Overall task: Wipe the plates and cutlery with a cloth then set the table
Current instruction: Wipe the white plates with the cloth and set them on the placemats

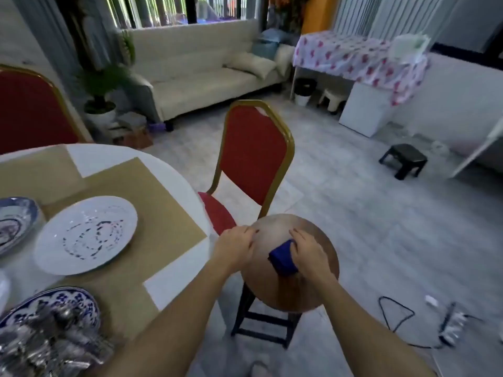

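I hold a round brown plate (288, 289) out beyond the table's right edge, above a dark stool (261, 327). My left hand (236, 247) grips the plate's left rim. My right hand (309, 253) holds a folded blue cloth (283, 259) against the plate's face. On the round white table (174, 278) a white plate with blue markings (84, 236) lies on a tan placemat (152, 202). A blue-and-white plate (15, 221) sits at the left edge. Another blue-and-white plate (62, 300) at the bottom left carries shiny cutlery (46, 344).
A red chair with a gold frame (254, 153) is tucked in at the table's right side, and a second one (30, 110) stands at the far left. On the floor to the right are a small black stool (405, 159) and a power strip with cables (449, 326).
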Tool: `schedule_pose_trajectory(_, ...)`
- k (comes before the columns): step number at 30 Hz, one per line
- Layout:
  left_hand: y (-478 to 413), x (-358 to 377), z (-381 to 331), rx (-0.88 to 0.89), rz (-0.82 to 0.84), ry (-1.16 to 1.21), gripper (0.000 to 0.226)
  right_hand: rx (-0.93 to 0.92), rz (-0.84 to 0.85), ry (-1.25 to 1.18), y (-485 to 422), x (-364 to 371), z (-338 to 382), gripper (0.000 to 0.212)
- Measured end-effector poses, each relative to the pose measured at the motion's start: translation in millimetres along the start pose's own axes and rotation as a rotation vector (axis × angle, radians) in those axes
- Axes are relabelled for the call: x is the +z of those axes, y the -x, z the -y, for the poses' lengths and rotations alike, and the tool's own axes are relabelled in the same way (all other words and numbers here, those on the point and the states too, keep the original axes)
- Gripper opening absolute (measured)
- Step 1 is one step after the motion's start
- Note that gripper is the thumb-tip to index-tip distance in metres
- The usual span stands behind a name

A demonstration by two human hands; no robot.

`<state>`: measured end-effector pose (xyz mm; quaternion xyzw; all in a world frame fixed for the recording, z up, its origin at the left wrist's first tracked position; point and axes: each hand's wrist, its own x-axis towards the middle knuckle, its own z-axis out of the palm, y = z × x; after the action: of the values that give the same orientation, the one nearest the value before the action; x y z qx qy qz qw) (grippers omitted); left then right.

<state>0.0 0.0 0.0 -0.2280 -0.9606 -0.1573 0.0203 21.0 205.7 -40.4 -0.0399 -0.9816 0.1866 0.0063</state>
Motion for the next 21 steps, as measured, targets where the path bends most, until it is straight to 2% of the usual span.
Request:
schedule_pose_trajectory(5, -23.9, 50.8, -23.5, -0.167, 0.182, 0.139, 0.036, 0.064, 0.157, -0.025, -18.4, 19.4, -48.6, 0.044)
schedule_pose_trajectory(9, -33.7, 91.8, -42.2, -0.361, 0.32, 0.295, 0.046, 0.119, 0.25, -0.125, -26.1, 35.2, -68.8, 0.045)
schedule_pose_trajectory(15, -41.1, 125.4, -59.2, -0.493, 0.29, 0.393, 0.055, 0.157, 0.222, -0.233, -40.3, 47.6, -70.3, 0.054)
schedule_pose_trajectory(21, -42.3, 131.8, -54.2, -0.594, 0.346, 0.398, 0.037, 0.192, 0.405, -0.323, -52.9, 47.3, -78.5, 0.053)
